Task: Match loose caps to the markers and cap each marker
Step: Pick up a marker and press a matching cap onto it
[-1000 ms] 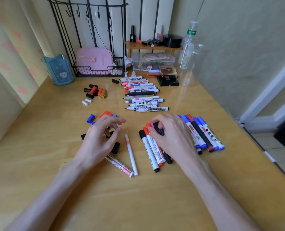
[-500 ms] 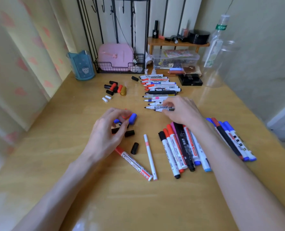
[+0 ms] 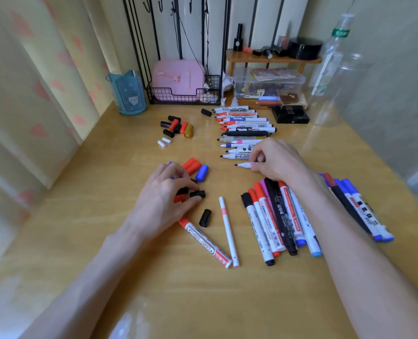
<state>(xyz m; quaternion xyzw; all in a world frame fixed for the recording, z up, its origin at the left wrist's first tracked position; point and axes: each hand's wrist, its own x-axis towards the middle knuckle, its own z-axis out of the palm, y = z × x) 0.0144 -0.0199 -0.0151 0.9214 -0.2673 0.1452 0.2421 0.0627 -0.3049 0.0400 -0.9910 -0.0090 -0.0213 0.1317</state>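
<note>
While the fingers [image 3: 176,174] of my left hand [image 3: 163,199] pinch a black cap [image 3: 198,194], those of my right hand [image 3: 277,160] grip an uncapped marker [image 3: 243,165] just beyond the capped markers [image 3: 276,216]; open bench [image 3: 203,302] spreads behind both wrists.

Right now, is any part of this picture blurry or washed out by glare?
Head view: centre sharp, the red whiteboard marker has a legible label; curtain at left and clear bottle at right are smeared; pale glare on the near tabletop.
</note>
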